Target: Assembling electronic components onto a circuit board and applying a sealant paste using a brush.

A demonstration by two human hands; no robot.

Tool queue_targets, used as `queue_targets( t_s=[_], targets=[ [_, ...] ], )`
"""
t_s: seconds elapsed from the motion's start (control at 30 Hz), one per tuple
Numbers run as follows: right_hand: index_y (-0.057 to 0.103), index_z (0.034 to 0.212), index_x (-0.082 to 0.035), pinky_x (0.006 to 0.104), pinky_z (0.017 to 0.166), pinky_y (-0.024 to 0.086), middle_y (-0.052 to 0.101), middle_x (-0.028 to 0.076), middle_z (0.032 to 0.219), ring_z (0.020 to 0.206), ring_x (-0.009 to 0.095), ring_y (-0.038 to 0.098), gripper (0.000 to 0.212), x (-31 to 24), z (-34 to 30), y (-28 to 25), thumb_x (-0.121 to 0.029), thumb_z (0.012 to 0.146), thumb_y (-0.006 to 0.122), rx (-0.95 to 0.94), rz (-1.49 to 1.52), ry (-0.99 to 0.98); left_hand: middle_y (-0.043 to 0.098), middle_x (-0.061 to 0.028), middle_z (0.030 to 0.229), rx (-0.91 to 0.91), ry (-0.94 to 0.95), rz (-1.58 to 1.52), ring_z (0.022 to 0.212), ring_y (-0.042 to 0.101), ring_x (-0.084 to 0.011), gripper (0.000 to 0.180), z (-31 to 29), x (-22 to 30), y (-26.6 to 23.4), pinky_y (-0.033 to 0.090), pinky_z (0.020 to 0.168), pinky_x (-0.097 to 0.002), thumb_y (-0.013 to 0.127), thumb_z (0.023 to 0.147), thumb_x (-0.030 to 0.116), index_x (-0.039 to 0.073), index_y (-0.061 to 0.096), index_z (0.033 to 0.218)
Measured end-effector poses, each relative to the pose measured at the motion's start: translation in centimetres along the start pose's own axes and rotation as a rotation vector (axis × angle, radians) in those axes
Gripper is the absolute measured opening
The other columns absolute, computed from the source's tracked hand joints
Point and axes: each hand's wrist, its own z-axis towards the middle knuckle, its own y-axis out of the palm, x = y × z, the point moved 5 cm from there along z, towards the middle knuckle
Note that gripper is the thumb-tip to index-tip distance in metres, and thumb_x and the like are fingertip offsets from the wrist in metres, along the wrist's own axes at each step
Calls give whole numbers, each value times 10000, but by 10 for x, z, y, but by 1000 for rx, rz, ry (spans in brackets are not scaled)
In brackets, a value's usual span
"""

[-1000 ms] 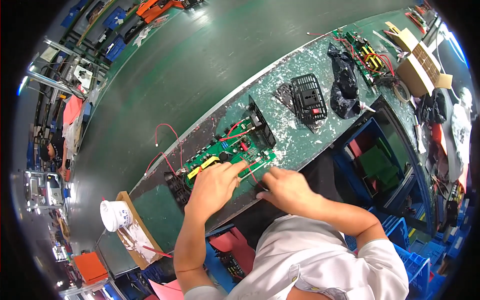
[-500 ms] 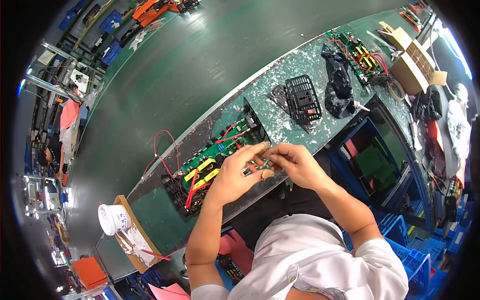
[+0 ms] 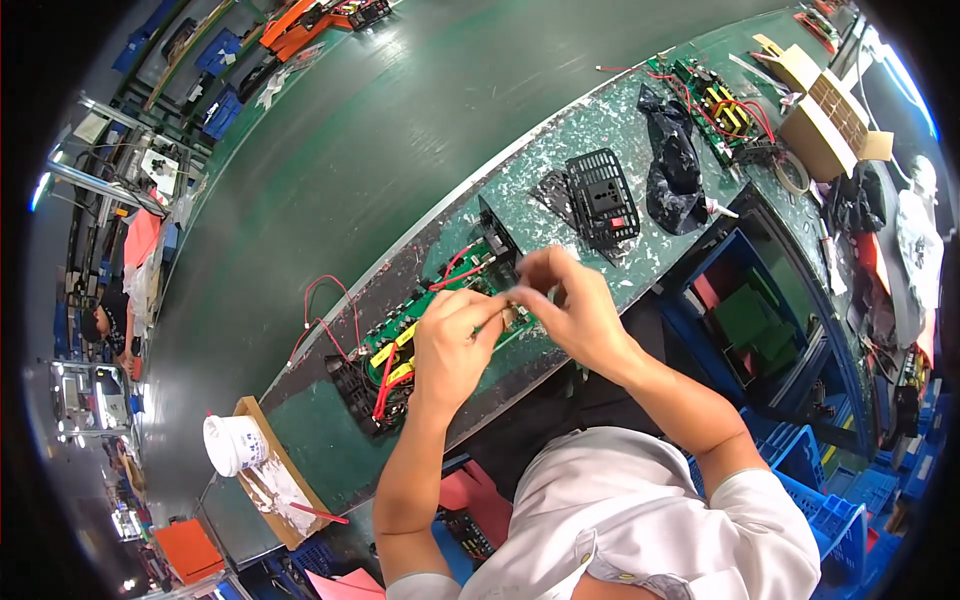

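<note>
A green circuit board (image 3: 425,305) with yellow-wrapped parts and red wires lies on the bench in front of me, a black end panel (image 3: 497,230) standing at its far right end. Over the board's right half, my left hand (image 3: 455,345) is closed, thumb and forefinger pinched on something too small to make out. My right hand (image 3: 577,312) meets it from the right, thumb tip close to the left fingertips. Motion smears the right fingers, so their grip is unclear. Both hands hide part of the board.
A black slotted panel with a socket and red switch (image 3: 605,195) lies to the right, beside a crumpled black bag (image 3: 675,165). Farther right are another wired board (image 3: 725,105) and a cardboard box (image 3: 825,125). At left, a white tub (image 3: 235,445) stands by a smeared cardboard tray (image 3: 283,490).
My right hand has shifted slightly up and left, its fingers lifting in a blur. The left hand's spread thumb and fingers have closed into a pinch.
</note>
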Motion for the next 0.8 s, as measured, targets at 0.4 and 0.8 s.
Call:
queue_targets(
  t_s=[0.4, 0.8],
  targets=[
    [451, 1433, -24, 347, 1020, 428, 589, 217, 1324, 1219, 276, 570, 473, 15, 53, 28, -61, 967, 525, -236, 36, -31, 673, -130, 848, 199, -164, 71, 754, 652, -203, 195, 26, -66, -18, 495, 716, -294, 670, 842, 37, 5, 729, 1026],
    [417, 1465, -17, 293, 1054, 383, 575, 162, 1362, 1241, 168, 523, 493, 22, 44, 36, -26, 979, 497, -193, 118, 23, 683, -133, 887, 147, -181, -73, 858, 652, -313, 187, 26, -68, -9, 498, 787, -382, 643, 838, 44, 16, 734, 999]
  ],
)
